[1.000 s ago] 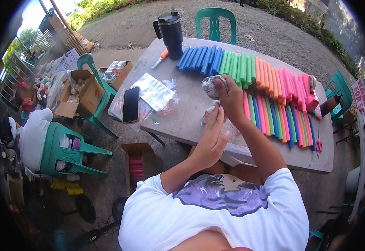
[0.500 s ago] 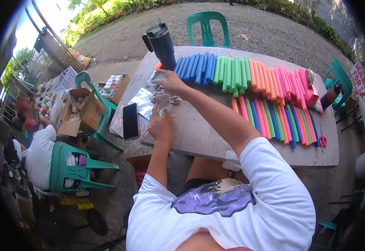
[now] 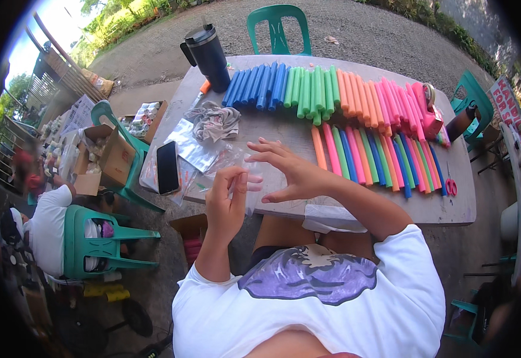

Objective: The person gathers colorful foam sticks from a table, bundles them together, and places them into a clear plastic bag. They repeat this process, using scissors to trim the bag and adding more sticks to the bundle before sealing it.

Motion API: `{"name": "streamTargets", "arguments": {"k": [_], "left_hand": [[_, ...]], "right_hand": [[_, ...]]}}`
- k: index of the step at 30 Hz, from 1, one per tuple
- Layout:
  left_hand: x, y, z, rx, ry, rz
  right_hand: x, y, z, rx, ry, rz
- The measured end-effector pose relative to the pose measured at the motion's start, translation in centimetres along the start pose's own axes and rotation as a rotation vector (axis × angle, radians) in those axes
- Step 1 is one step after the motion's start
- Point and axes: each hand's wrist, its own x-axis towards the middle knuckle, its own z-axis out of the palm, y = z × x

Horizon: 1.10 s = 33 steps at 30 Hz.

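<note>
My left hand (image 3: pixel 224 200) is raised over the table's front edge, thumb and fingers pinched on a thin clear plastic bag (image 3: pixel 252 190). Facing it, my right hand (image 3: pixel 293 173) has its fingers spread and holds nothing. Behind them lie more clear plastic and a crumpled grey rag (image 3: pixel 215 121). A black phone (image 3: pixel 167 167) rests on plastic left of my hands. Along the far side run candles sorted by colour: blue candles (image 3: pixel 257 86), green candles (image 3: pixel 313 92), orange candles (image 3: pixel 365 98) and pink candles (image 3: pixel 399 104). Nearer, a row of mixed-colour candles (image 3: pixel 380 158) lies right of my right hand.
A dark tumbler (image 3: pixel 208 58) stands at the table's (image 3: pixel 451 206) far left corner. Red scissors (image 3: pixel 451 186) and a tape dispenser (image 3: pixel 430 119) are at the right. Green chairs (image 3: pixel 278 30) surround the table. At left, a person in white (image 3: pixel 51 232) sits near cardboard boxes (image 3: pixel 114 158).
Both hands have left the rag and moved nearer to me. The rag now lies bunched on the table. My left hand has taken hold of a clear bag, and my right hand has spread open.
</note>
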Motion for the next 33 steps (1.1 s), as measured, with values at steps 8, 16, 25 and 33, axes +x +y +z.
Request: {"name": "streamTargets", "arguments": {"k": [8, 16, 25, 33], "left_hand": [[-1.4, 0.5, -0.1, -0.409, 0.225, -0.206], [-3.5, 3.9, 6.1, 0.089, -0.398, 0.275], [-3.4, 2.5, 6.2, 0.027, -0.589, -0.013], [-2.6, 2.4, 5.7, -0.060, -0.649, -0.044]], "right_hand": [[-11.9, 1.2, -1.1, 1.069, 0.348, 0.503], [-14.6, -3.2, -1.5, 0.395, 0.239, 0.688], [-15.1, -3.2, 0.1, 0.441, 0.303, 0.523], [-15.0, -3.3, -0.5, 0.131, 0.368, 0.264]]}}
